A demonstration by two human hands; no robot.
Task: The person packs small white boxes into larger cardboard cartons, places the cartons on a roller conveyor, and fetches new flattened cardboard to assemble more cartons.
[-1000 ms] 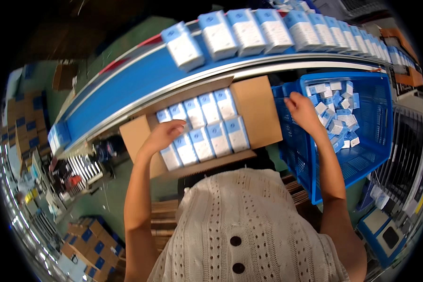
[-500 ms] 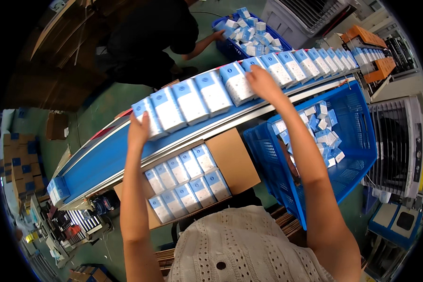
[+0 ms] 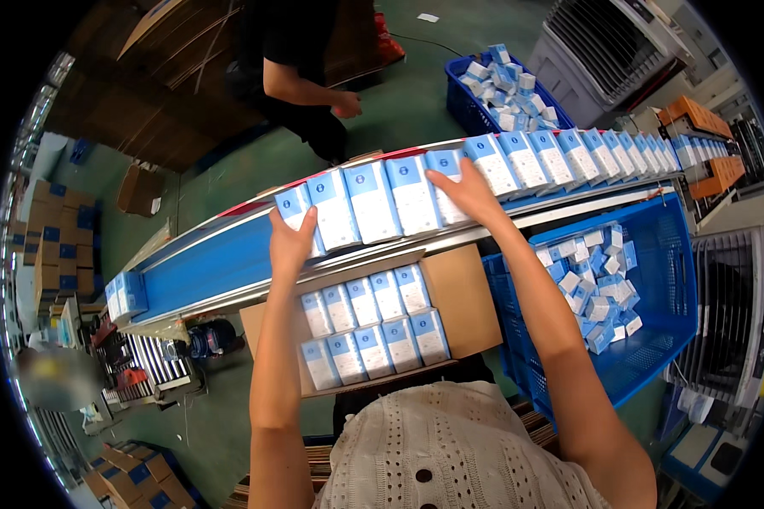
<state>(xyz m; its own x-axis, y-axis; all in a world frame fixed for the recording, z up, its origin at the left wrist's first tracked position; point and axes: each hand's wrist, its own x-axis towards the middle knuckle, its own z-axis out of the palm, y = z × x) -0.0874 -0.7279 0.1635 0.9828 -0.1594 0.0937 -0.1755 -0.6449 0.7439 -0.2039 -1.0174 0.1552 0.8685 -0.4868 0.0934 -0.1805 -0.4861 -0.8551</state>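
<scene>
A row of several blue-and-white packs (image 3: 371, 204) stands side by side on the blue conveyor belt (image 3: 208, 270), squeezed between my two hands. My left hand (image 3: 290, 242) grips the leftmost pack of this row, thumb on its front face and fingers at its outer side. At the other end my right hand (image 3: 469, 193) holds the last pack (image 3: 444, 188), its fingers partly hidden between that pack and its neighbour. Just below the belt, nearer me, an open cardboard carton (image 3: 460, 297) contains two rows of the same packs.
More packs (image 3: 560, 157) line the belt to the right. A blue crate (image 3: 654, 339) with loose small boxes stands at my right; another crate (image 3: 460, 92) lies beyond the belt. Two packs (image 3: 127, 295) sit at the belt's left end. A co-worker (image 3: 293, 76) stands across from me.
My right hand has drawn its pack leftward against the others, closing the gap in the row. The co-worker's hand has left the far crate. The whole view has shifted.
</scene>
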